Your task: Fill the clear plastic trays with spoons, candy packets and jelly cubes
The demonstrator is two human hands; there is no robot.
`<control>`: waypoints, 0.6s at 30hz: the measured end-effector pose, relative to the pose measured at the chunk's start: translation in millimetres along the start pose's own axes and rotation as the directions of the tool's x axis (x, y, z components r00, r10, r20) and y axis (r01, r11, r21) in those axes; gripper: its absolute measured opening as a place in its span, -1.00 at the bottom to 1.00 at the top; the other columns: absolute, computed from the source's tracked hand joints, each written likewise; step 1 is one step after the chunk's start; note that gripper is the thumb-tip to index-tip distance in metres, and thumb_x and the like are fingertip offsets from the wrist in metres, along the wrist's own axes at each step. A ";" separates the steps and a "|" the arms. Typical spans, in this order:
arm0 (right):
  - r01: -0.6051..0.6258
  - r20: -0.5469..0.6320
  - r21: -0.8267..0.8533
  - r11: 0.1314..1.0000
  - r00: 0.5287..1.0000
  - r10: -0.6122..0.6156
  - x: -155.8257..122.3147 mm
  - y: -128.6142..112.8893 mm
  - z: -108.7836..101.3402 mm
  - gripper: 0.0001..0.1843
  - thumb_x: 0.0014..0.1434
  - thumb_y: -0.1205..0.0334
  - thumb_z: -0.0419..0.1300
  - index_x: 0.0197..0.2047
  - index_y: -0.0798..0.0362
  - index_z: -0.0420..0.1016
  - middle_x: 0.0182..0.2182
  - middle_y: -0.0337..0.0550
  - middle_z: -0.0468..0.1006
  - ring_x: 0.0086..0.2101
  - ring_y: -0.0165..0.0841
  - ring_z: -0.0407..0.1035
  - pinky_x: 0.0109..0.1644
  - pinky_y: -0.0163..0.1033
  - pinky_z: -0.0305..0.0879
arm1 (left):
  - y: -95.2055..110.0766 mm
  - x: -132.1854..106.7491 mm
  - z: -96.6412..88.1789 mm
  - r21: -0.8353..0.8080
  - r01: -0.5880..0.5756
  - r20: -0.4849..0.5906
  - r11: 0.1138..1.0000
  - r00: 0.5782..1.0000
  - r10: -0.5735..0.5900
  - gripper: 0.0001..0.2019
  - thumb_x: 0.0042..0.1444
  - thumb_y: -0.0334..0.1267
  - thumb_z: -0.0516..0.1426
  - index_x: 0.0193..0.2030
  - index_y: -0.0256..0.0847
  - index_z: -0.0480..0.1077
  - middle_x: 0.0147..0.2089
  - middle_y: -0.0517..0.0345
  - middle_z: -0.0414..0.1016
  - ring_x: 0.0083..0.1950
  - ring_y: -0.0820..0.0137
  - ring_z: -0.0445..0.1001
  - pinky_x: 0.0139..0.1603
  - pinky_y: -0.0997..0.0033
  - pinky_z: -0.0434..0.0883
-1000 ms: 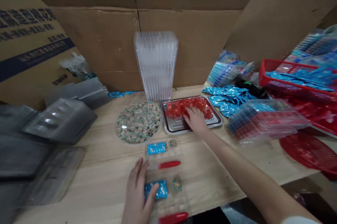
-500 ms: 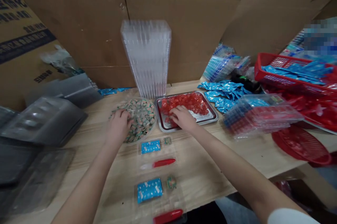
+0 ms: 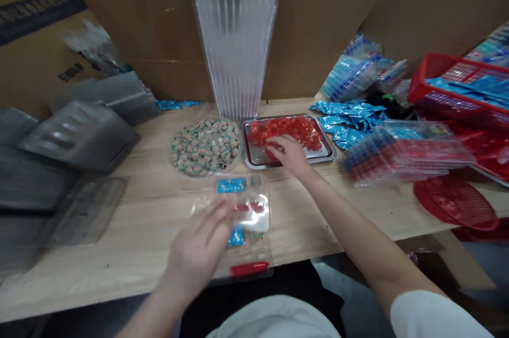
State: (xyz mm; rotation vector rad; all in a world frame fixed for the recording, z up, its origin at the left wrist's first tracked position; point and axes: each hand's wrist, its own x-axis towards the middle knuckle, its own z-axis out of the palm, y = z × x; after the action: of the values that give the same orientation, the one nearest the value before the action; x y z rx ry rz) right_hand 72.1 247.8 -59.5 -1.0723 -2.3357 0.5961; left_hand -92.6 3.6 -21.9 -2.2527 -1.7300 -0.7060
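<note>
The right hand (image 3: 292,155) sits at twelve o'clock, its narrowly curled fingers (image 3: 278,141) on red wrapped sweets (image 3: 284,131) in a rectangular steel tray (image 3: 328,153); any grip is unclear. The left hand (image 3: 194,248), fingers spread wide, blurs above a clear plastic blister tray (image 3: 262,245) at six o'clock.

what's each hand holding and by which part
The left hand is blurred over the clear plastic tray, so any hold cannot be told. The right hand's fingers touch the red wrapped pieces in the metal tray; no definite hold shows.
</note>
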 end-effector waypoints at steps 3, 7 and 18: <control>-0.165 0.040 0.286 0.944 0.986 0.160 -54.6 -3.8 -19.1 -0.76 0.14 0.16 0.15 -0.12 0.01 0.50 -0.18 -0.14 0.55 -0.19 -0.30 0.42 -0.12 -0.19 0.33 | 41.7 -36.1 4.9 -0.048 0.023 0.111 0.999 0.994 -0.017 -0.81 0.19 -0.41 -0.02 -0.28 -0.18 0.41 0.05 0.13 0.48 0.04 0.33 0.43 0.05 0.32 0.32; -0.315 0.265 0.342 0.886 0.936 0.230 -131.9 -19.2 -30.0 -0.73 0.11 0.14 0.18 -0.11 0.01 0.48 -0.27 -0.15 0.57 -0.28 -0.32 0.45 -0.25 -0.23 0.37 | 54.1 -59.2 14.9 -0.059 0.131 0.112 0.990 0.986 -0.123 -0.89 0.17 -0.26 0.09 -0.23 -0.10 0.44 0.04 0.19 0.50 0.02 0.34 0.44 0.18 0.23 0.16; 0.241 0.294 0.048 0.969 0.924 -0.244 -167.9 -81.9 -8.8 -0.80 0.23 0.30 0.05 -0.12 0.04 0.46 -0.28 -0.07 0.50 -0.24 -0.26 0.30 -0.15 -0.12 0.32 | 42.7 -68.8 29.5 -0.133 0.246 0.230 0.960 0.950 -0.212 -0.86 0.17 -0.26 0.08 -0.15 -0.09 0.41 0.18 0.10 0.36 0.24 0.22 0.24 0.26 -0.03 0.08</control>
State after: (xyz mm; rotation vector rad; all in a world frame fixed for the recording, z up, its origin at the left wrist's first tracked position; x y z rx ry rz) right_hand 126.0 69.0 -48.6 -0.7083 -2.6684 0.7144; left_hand -58.2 -53.9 -76.2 -2.3294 -2.1364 -0.6920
